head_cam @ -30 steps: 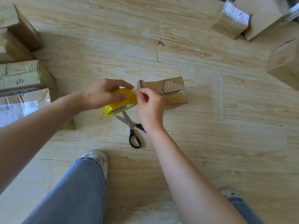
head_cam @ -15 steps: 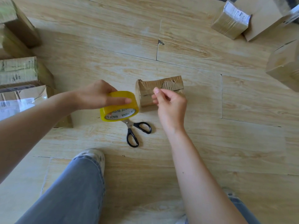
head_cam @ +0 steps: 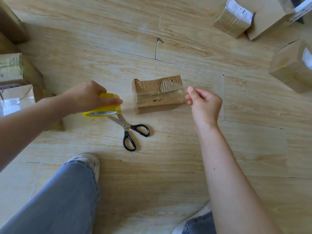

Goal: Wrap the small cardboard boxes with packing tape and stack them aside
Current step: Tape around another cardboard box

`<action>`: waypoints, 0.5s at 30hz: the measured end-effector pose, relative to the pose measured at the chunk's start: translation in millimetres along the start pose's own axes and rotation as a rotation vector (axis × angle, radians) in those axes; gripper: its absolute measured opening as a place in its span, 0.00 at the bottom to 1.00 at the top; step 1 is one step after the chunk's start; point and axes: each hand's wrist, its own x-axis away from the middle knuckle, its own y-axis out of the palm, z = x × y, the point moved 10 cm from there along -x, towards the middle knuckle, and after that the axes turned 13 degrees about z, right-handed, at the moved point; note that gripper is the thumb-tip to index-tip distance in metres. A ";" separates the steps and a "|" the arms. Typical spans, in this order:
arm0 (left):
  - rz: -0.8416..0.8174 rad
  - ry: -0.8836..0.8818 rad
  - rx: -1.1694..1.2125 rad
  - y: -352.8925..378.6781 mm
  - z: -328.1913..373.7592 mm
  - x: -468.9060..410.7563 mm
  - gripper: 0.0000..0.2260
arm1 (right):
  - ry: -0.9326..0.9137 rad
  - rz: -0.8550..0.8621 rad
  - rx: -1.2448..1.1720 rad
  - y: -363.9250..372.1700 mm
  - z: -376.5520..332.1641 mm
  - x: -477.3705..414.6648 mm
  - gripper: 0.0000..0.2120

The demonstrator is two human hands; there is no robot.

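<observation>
A small worn cardboard box (head_cam: 157, 86) lies on the wooden floor in the middle of the view, its top torn in places. My left hand (head_cam: 84, 97) grips a yellow roll of clear packing tape (head_cam: 104, 108) just left of the box. My right hand (head_cam: 203, 103) pinches the free end of the tape to the right of the box. A clear strip of tape (head_cam: 152, 100) stretches between roll and fingers, above the front part of the box.
Black-handled scissors (head_cam: 130, 130) lie on the floor below the roll. Several cardboard boxes (head_cam: 15, 71) are piled at the left edge, and wrapped boxes (head_cam: 233, 17) sit at the top right and right (head_cam: 292, 66). My legs in jeans and light shoes (head_cam: 87, 159) fill the bottom.
My right hand has pulled the tape end away from the roll, moving rightward across and past the box. The left hand with the roll has stayed left of the box.
</observation>
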 end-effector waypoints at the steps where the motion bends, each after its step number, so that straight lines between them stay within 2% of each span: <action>1: 0.006 -0.010 -0.017 -0.6 0.8 -1.8 0.36 | -0.001 0.005 0.014 -2.7 1.8 -5.2 0.10; 7: -0.017 -0.037 -0.028 8.1 5.7 -2.6 0.33 | 0.052 0.002 0.158 1.4 25.9 -21.3 0.12; 15: 0.060 -0.062 -0.061 5.9 5.6 -12.5 0.30 | 0.088 0.060 0.185 4.6 43.8 -29.2 0.08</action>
